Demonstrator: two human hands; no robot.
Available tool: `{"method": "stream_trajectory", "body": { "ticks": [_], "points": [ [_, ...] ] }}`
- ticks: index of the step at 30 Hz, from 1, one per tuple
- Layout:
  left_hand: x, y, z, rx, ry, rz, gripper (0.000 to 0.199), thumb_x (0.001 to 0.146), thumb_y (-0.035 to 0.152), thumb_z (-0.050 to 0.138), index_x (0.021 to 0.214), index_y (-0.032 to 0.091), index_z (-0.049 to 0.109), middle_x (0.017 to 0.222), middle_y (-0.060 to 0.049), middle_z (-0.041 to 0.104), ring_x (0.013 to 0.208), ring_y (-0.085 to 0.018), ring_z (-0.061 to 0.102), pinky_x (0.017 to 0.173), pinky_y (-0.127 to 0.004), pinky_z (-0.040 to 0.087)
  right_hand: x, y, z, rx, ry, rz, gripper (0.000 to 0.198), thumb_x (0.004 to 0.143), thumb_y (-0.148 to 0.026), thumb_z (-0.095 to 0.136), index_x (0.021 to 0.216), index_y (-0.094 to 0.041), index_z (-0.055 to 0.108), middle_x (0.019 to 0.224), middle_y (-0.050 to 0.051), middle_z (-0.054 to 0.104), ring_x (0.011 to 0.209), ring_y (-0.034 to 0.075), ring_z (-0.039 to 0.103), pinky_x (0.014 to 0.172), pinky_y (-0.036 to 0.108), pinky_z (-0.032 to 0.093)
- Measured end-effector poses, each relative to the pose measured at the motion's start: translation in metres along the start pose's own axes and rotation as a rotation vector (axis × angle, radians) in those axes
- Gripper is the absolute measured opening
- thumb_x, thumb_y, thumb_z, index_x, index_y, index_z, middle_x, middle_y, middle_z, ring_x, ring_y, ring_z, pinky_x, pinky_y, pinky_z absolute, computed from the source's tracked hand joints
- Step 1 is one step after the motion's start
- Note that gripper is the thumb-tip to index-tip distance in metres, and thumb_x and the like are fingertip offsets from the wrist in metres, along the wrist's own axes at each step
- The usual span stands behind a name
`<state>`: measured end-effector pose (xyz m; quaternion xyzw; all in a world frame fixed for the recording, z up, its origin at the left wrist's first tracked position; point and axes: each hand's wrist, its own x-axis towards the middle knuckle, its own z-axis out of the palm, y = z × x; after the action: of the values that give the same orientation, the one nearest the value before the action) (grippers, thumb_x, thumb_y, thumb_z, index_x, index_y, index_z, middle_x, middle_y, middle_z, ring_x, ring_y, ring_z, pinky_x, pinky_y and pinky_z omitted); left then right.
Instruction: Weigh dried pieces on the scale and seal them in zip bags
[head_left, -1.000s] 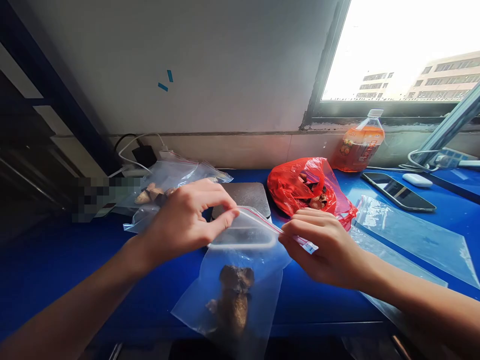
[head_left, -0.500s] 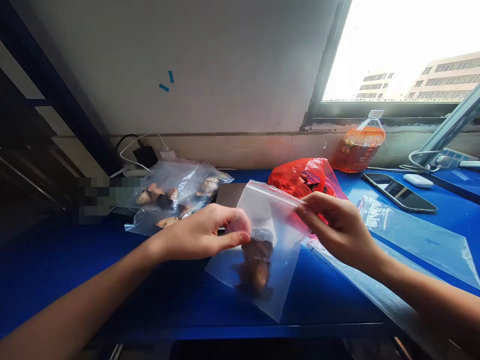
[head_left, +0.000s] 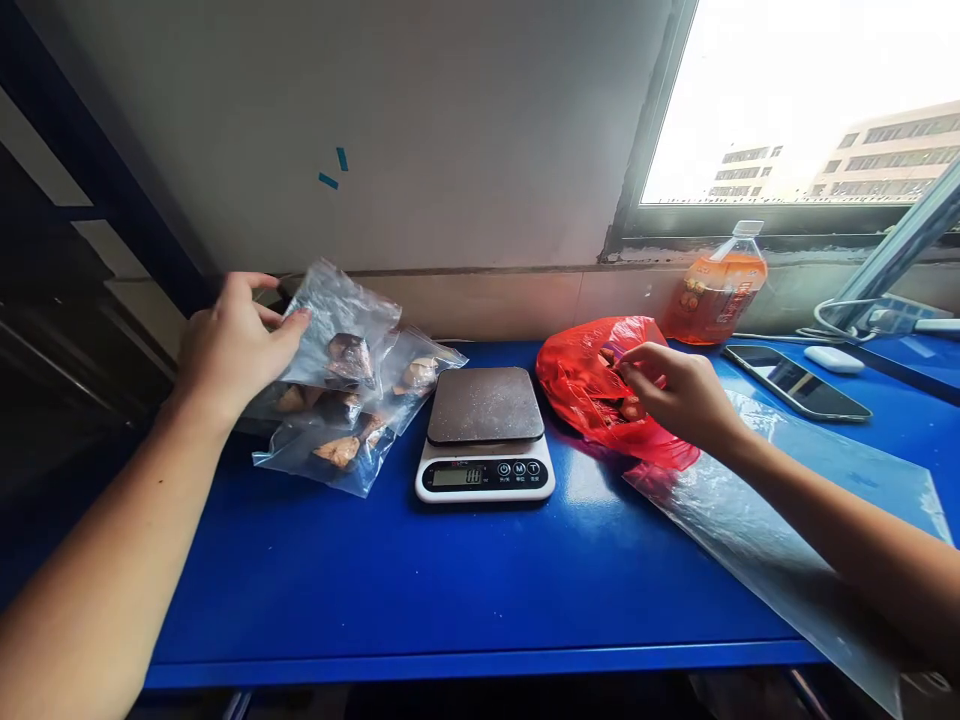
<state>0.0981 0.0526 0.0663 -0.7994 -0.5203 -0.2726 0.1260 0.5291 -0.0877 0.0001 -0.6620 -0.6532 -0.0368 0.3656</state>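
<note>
My left hand (head_left: 240,340) pinches the edge of a clear zip bag (head_left: 330,305) between thumb and fingers. Brown chunky pieces (head_left: 349,358) sit in its lower end, their kind not clear to me. Beneath it lie other clear bags (head_left: 360,470) with similar brown and pale pieces. My right hand (head_left: 679,390) is at the mouth of a crumpled red plastic bag (head_left: 577,375), fingers closed on its edge; dark reddish pieces show inside. Between the hands a kitchen scale (head_left: 486,405) stands with a bare plate, its display (head_left: 460,476) reading what looks like 0.0.
Flat clear bags (head_left: 847,470) lie at the right under my right forearm. Behind them are a phone (head_left: 799,382), a white earbud case (head_left: 834,359) and a bottle of orange drink (head_left: 716,290). The blue table (head_left: 450,590) ends at a wall and window.
The filled zip bag has moved from over the scale to the bags on the left, held in my left hand. My right hand has let go of it and now grips the red bag.
</note>
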Motion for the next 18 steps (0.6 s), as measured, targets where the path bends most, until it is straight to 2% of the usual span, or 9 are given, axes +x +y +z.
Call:
{"method": "stream_trajectory", "body": {
  "ticks": [3,4,6,8,9,12,15,18],
  "points": [
    [-0.003,-0.001,0.002,0.005,0.172,-0.174,0.099,0.081,0.086,0.034,0.146,0.012,0.033,0.126,-0.019,0.055,0.126,-0.043,0.05,0.067,-0.044,0.036,0.012,0.02,-0.004,-0.261,-0.144,0.192,0.016,0.081,-0.031,0.05,0.079,-0.023,0.063,0.078,0.007,0.07,0.068,0.021,0.062,0.059,0.031,0.041],
    [-0.005,0.004,0.002,0.008,0.174,-0.179,0.102,0.079,0.088,0.037,0.147,0.012,0.032,0.135,-0.02,0.05,0.129,-0.046,0.047,0.071,-0.046,0.039,0.014,0.025,-0.006,-0.308,-0.182,0.232,0.016,0.08,-0.032,0.05,0.076,-0.023,0.062,0.077,0.007,0.069,0.067,0.022,0.062,0.058,0.031,0.039],
    [-0.007,0.017,0.002,0.01,0.145,-0.135,0.096,0.08,0.085,0.038,0.146,0.015,0.036,0.146,-0.016,0.044,0.133,-0.047,0.042,0.083,-0.051,0.042,0.018,0.033,-0.009,-0.346,-0.218,0.264,0.017,0.079,-0.032,0.05,0.069,-0.022,0.059,0.072,0.007,0.067,0.063,0.021,0.059,0.055,0.031,0.036],
    [-0.008,0.032,0.005,0.038,0.068,-0.075,0.084,0.085,0.077,0.039,0.143,0.018,0.042,0.147,-0.011,0.046,0.136,-0.043,0.04,0.094,-0.052,0.04,0.019,0.038,-0.011,-0.356,-0.241,0.264,0.018,0.077,-0.031,0.05,0.064,-0.021,0.057,0.066,0.006,0.064,0.058,0.02,0.056,0.054,0.031,0.034],
    [-0.009,0.039,0.008,0.065,-0.012,-0.037,0.077,0.088,0.073,0.038,0.142,0.019,0.045,0.145,-0.01,0.048,0.136,-0.04,0.041,0.098,-0.052,0.04,0.019,0.04,-0.011,-0.356,-0.253,0.257,0.017,0.077,-0.03,0.05,0.065,-0.021,0.057,0.065,0.006,0.063,0.057,0.019,0.055,0.054,0.031,0.034],
    [-0.012,0.054,0.024,0.13,-0.24,0.024,0.06,0.093,0.06,0.038,0.132,0.019,0.057,0.139,-0.014,0.056,0.13,-0.041,0.048,0.1,-0.057,0.041,0.02,0.044,-0.008,-0.314,-0.279,0.176,0.011,0.077,-0.027,0.049,0.072,-0.021,0.056,0.074,0.006,0.065,0.064,0.019,0.058,0.056,0.03,0.037],
    [-0.016,0.061,0.042,0.167,-0.329,0.029,0.052,0.091,0.055,0.043,0.126,0.021,0.063,0.143,-0.018,0.053,0.133,-0.046,0.045,0.103,-0.067,0.035,0.021,0.045,-0.005,-0.242,-0.302,0.035,0.008,0.076,-0.028,0.054,0.079,-0.021,0.057,0.09,0.007,0.064,0.077,0.019,0.06,0.064,0.029,0.042],
    [-0.018,0.065,0.05,0.194,-0.375,0.033,0.054,0.093,0.054,0.038,0.132,0.024,0.059,0.15,-0.018,0.045,0.138,-0.043,0.039,0.106,-0.067,0.032,0.02,0.047,-0.001,-0.182,-0.288,-0.064,0.008,0.074,-0.028,0.057,0.076,-0.021,0.057,0.085,0.006,0.062,0.077,0.019,0.057,0.068,0.031,0.044]
  ]
}}
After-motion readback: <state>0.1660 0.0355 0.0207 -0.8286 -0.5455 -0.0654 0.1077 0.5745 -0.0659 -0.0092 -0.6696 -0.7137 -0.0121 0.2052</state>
